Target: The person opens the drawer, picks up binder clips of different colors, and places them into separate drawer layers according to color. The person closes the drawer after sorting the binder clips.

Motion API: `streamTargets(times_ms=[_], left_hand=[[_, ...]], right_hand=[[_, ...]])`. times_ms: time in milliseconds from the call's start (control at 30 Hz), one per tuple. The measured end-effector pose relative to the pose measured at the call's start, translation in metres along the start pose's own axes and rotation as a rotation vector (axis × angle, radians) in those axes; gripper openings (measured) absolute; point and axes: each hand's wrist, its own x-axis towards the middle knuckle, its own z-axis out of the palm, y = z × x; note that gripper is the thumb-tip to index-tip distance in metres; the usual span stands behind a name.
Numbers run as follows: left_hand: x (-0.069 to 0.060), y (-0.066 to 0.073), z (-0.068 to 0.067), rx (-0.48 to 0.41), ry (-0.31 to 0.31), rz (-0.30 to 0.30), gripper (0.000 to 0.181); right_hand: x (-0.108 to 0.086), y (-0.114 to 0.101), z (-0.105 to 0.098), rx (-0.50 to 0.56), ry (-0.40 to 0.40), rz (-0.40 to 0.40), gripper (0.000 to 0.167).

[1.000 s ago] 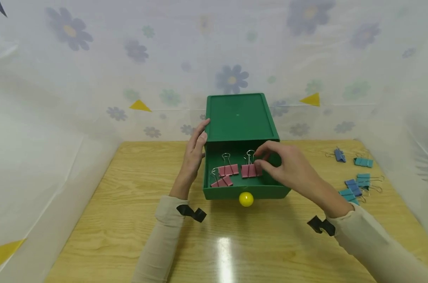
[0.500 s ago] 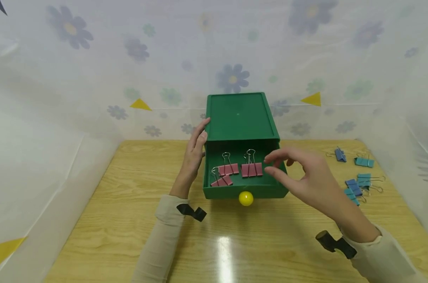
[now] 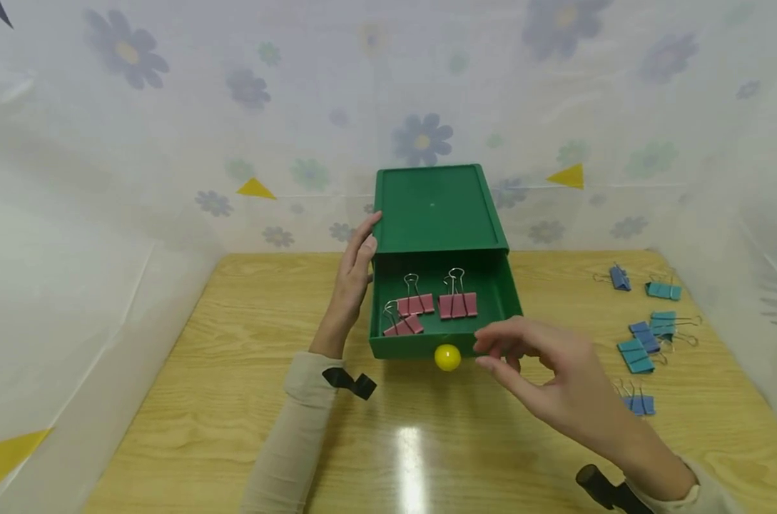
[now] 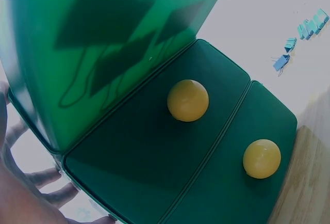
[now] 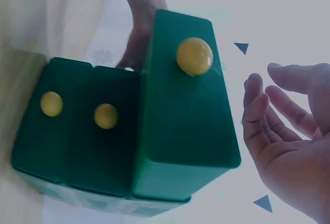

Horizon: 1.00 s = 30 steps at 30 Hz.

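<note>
A green drawer cabinet [image 3: 436, 210] stands at the back middle of the table. Its top drawer [image 3: 401, 348] is pulled out and has a yellow knob [image 3: 447, 358] on its front. Inside lie pink binder clips: one on the right [image 3: 458, 305], which may overlap another, one on the left [image 3: 415, 305], and one at the front left [image 3: 403, 326]. My left hand [image 3: 349, 293] rests against the cabinet's left side with its fingers stretched out. My right hand [image 3: 555, 375] hovers by the drawer's front right corner, fingers loosely bent, holding nothing.
Two more drawers with yellow knobs [image 4: 262, 159] sit shut below, in the left wrist view. Several blue and teal binder clips [image 3: 636, 355] lie on the table's right side. A flower-patterned sheet [image 3: 298, 107] hangs behind and along both sides.
My right hand has come away from the right-hand pink binder clip, out of the drawer and toward me. A blue clip at the front right is uncovered. My left hand stays put.
</note>
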Motion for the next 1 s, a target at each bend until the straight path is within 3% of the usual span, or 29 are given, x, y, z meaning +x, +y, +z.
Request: streamTargets(times_ms=[100,400,667,1000], left_hand=[[0.003,-0.008,-0.002,-0.007,0.005,0.016,0.052],[0.002,-0.011,-0.003,0.0,0.013,0.031,0.052],[0.001,-0.012,0.0,0.019,0.005,0.044,0.052],[0.002,-0.01,-0.001,0.0,0.007,0.061,0.053]], right_hand=[[-0.007,0.0,0.005,-0.002,-0.024,0.041,0.026],[-0.02,0.012,0.024,-0.006,-0.088,0.144,0.041],[-0.019,0.014,0.037,-0.064,-0.146,0.167,0.043],[-0.014,0.021,0.041,-0.043,-0.11,0.143,0.04]])
